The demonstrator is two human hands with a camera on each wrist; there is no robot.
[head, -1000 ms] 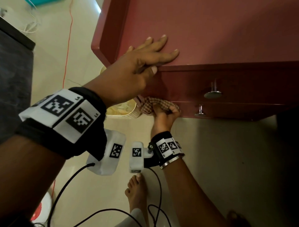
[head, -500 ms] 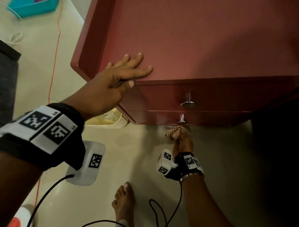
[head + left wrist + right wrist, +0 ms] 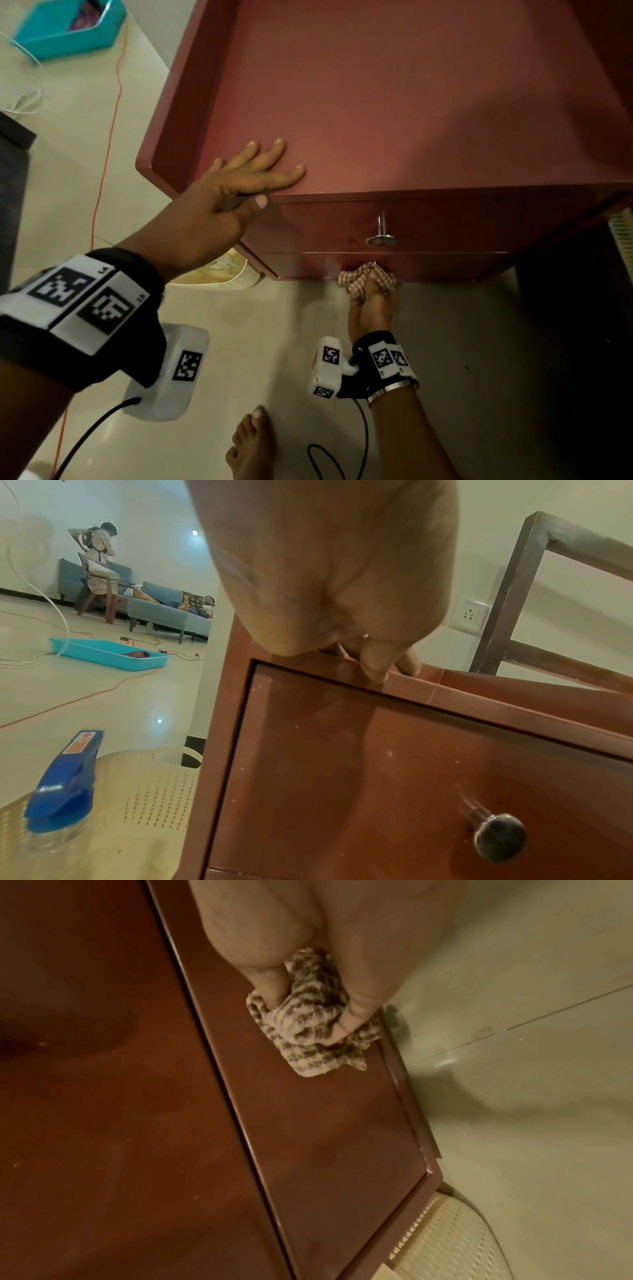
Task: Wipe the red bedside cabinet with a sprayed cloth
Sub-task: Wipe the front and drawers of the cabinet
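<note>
The red bedside cabinet [image 3: 394, 102] fills the upper head view, with two drawer fronts and a metal knob [image 3: 381, 239] on the upper one. My left hand [image 3: 239, 185] lies flat with straight fingers on the cabinet's top front-left corner, thumb at the front edge. My right hand [image 3: 371, 298] grips a bunched checked cloth [image 3: 366, 275] and presses it against the lower drawer front. In the right wrist view the cloth [image 3: 315, 1020] is pinched between fingers and thumb near the drawer's [image 3: 325, 1123] bottom edge. The left wrist view shows my left hand [image 3: 342, 574] over the upper drawer [image 3: 377, 777].
A cream perforated basket [image 3: 143, 791] stands left of the cabinet, a spray bottle with a blue trigger [image 3: 65, 783] by it. A turquoise tray [image 3: 68, 31] and an orange cable [image 3: 106, 154] lie on the floor. My bare foot [image 3: 253, 445] is below. A metal frame [image 3: 514, 593] stands behind.
My right hand has carried the cloth from the lower drawer's left end rightwards, dropped below its edge, and now presses it near the lower knob. The left hand stays on the cabinet top.
</note>
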